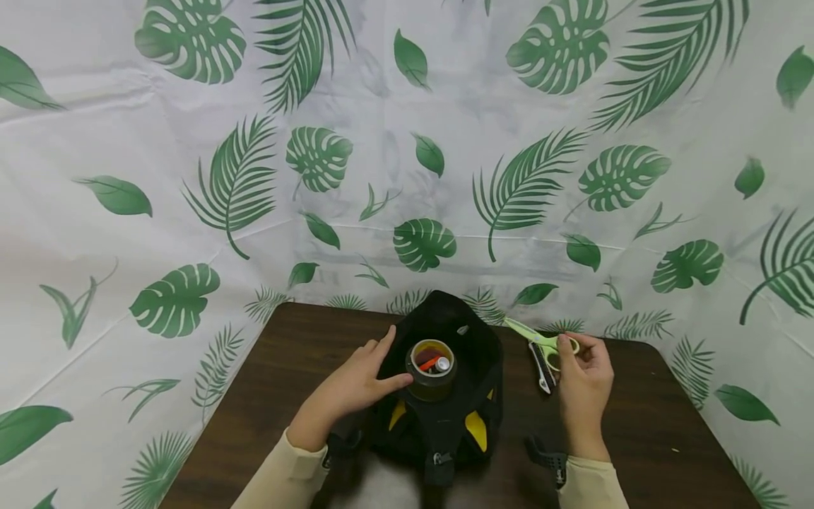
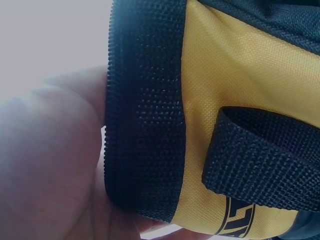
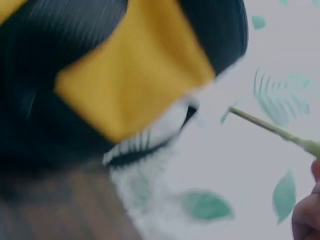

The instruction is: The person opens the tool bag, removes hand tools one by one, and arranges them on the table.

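A black-and-yellow fabric tool bag (image 1: 445, 424) stands on the table with its top gaping. My left hand (image 1: 356, 382) rests against its left side, fingers straight and thumb spread over the front rim. The left wrist view has the zip edge (image 2: 145, 115) close against that palm. Within the bag's mouth sits a roll of tape (image 1: 415, 369), its hole filled with a red-orange item (image 1: 429, 363) and a silvery round end. To the right of the bag, my right hand (image 1: 586, 375) pinches light green scissors (image 1: 540, 339) by the handles, blades pointing left toward the bag.
A slim black-and-silver tool (image 1: 540, 367) lies under the scissors. The dark wooden table (image 1: 636, 410) ends at a white cloth backdrop (image 1: 381, 177) with green leaf prints. A black strap (image 1: 439, 470) hangs down the bag's front.
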The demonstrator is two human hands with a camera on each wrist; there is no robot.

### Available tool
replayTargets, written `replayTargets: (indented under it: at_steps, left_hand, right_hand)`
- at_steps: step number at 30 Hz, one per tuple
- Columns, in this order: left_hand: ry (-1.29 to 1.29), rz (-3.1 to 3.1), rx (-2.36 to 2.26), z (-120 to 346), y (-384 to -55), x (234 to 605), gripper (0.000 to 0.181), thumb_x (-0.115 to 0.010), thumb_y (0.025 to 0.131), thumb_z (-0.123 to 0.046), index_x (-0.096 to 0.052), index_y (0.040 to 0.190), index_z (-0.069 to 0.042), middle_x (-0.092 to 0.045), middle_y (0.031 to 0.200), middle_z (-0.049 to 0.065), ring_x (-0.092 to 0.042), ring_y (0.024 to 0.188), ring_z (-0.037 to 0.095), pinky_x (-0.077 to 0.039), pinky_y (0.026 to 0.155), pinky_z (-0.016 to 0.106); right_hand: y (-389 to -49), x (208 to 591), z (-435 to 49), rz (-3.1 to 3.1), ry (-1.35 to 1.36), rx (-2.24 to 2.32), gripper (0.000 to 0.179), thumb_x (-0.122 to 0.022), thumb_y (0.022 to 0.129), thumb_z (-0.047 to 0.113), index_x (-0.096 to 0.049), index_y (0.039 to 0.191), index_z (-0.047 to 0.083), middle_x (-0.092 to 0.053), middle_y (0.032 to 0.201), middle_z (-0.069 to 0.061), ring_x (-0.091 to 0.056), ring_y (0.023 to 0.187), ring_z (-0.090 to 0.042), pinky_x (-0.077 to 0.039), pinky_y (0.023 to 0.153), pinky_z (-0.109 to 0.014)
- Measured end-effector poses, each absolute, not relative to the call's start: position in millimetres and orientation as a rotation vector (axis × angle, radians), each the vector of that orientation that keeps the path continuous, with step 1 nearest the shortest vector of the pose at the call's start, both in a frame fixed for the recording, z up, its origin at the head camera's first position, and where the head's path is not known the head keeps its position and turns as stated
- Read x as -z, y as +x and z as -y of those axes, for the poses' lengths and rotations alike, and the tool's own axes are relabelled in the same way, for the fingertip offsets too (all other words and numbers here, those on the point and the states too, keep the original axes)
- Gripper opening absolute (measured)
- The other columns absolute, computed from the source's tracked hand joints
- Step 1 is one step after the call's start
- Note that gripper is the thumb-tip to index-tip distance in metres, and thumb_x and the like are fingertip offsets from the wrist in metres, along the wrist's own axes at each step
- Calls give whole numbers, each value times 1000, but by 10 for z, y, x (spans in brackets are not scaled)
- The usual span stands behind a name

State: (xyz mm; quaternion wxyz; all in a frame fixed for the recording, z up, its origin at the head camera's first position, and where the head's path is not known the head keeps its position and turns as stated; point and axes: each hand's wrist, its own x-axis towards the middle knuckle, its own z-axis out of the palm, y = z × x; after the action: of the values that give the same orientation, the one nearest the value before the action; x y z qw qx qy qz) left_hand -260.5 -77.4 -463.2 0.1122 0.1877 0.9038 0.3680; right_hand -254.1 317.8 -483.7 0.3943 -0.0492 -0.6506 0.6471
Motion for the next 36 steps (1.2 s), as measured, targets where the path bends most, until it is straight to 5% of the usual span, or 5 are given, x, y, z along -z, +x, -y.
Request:
replayTargets:
  at_steps: [6,16,28,36]
  left_hand:
    - [547,-2664,-1078,793,-2613,4621,102,-66,101,-69,-12,178,-28,-30,177,23,-30,165,47,-33,127,70]
    - [575,-2669,-1054,768,-2631,4610,103,-65,101,-71,-12,178,-28,-35,174,22,-34,163,47,-37,126,68]
    - [569,-2659,-1057,762,-2629,4628,102,-65,101,-70,-12,178,-27,-31,177,23,-31,164,47,-34,127,70]
    - [563,-2657,-1060,778,-2615,4601,102,-65,102,-69,-11,178,-28,-32,176,22,-30,164,47,-34,127,70]
  right_hand:
    - [-2653,5324,-3541,1562,-225,-1722,32,-80,101,14,-71,118,-11,-70,83,2,-57,50,-6,-45,41,-18]
    - [-2676,5814,-4021,1324,-462,-1985,26,-77,103,16,-64,121,3,-66,88,-3,-60,44,-11,-47,38,-22]
    - [-2700,5897,-4057,1853,-632,-1800,65,-76,100,0,-38,152,-1,-67,102,-2,-73,65,-7,-58,49,-24]
    - [-2672,5917,-4077,2225,-771,-1420,54,-73,99,8,-51,146,-3,-66,74,-3,-62,51,-9,-53,44,-30]
